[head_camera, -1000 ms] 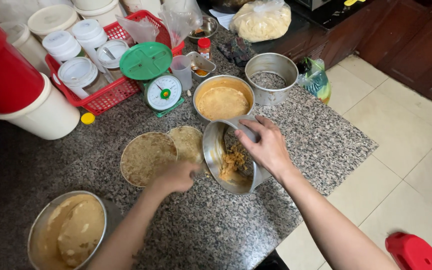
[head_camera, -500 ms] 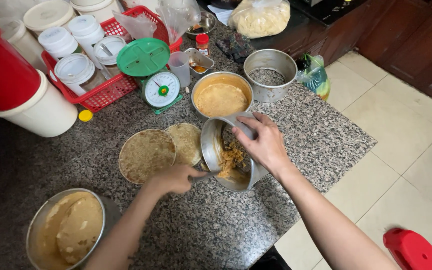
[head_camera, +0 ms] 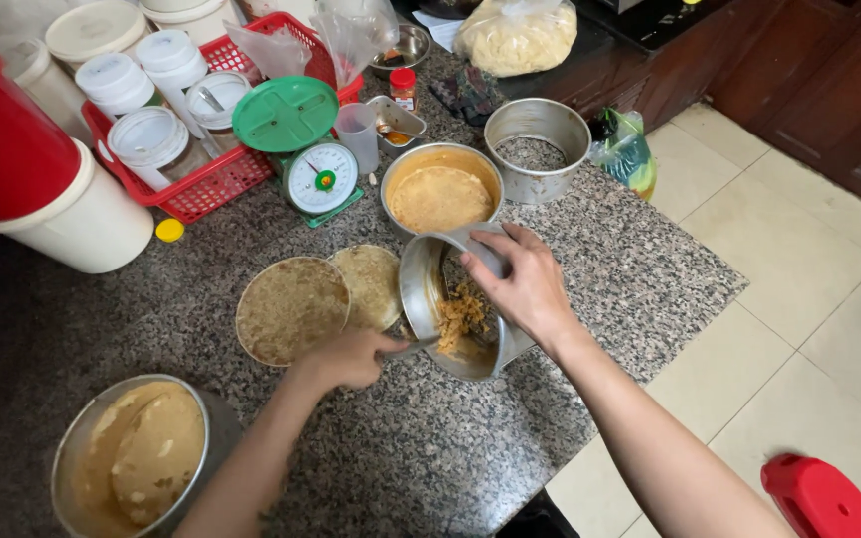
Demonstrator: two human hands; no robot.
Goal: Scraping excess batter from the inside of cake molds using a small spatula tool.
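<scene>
My right hand [head_camera: 525, 289] grips the rim of a tilted steel bowl [head_camera: 423, 289] that holds a brownish-orange crumbly filling [head_camera: 460, 317]. My left hand [head_camera: 346, 357] holds a spoon [head_camera: 413, 348] whose tip reaches into the bowl's filling. Just left of the bowl lie two round flat wrappers, a larger one [head_camera: 291, 309] and a smaller one [head_camera: 371, 284] partly under the bowl's edge. All of this rests on a speckled granite counter [head_camera: 401, 458].
A steel pot of orange batter [head_camera: 440, 194] and an empty steel pot [head_camera: 537, 149] stand behind the bowl. A green kitchen scale [head_camera: 301, 139], a red basket [head_camera: 211, 184] of lidded jars, a white-and-red container [head_camera: 42, 189], a front-left pot [head_camera: 132, 463], a red stool [head_camera: 824, 498].
The tilted bowl and my right hand have stayed in place. My left hand with the spoon has shifted slightly nearer the bowl, working in the filling.
</scene>
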